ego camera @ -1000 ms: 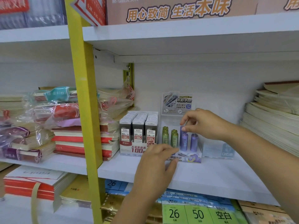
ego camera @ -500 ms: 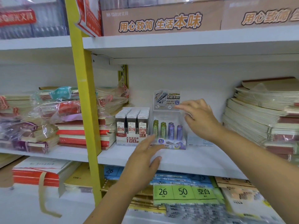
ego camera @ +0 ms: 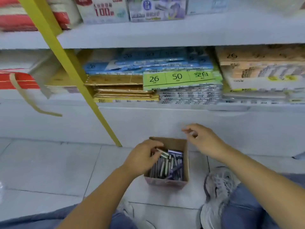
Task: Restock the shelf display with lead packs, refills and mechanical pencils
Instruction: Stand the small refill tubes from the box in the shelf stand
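Now, the view is tilted down toward the floor. The cardboard box (ego camera: pixel 165 181) sits open-topped on the floor tiles (ego camera: pixel 49 162), just in front of the white base of the shelving. It holds a loose heap of lead tubes (ego camera: pixel 170 169), mostly purple, a few pale green.

Your left hand (ego camera: pixel 142 160) reaches in over the box's left rim. Its fingers are curled, pinching one pale green lead tube (ego camera: pixel 162 152) that lies tilted above the heap.

Your right hand (ego camera: pixel 203 139) hovers over the box's far right corner, apart from it. The fingers are loosely bent, with thumb and forefinger close together. It is blurred there, so I cannot tell whether they hold anything.

At the top edge, the shelf (ego camera: pixel 181 30) carries the purple display tray (ego camera: pixel 156 10), with the lead pack carton (ego camera: pixel 102 10) marked 100 just to its left. On the level below are stacked paper packs, one green pack (ego camera: pixel 178 78) labelled 26 and 50. The yellow upright (ego camera: pixel 66 66) runs diagonally at left. Your grey shoe (ego camera: pixel 217 187) rests to the right of the box.
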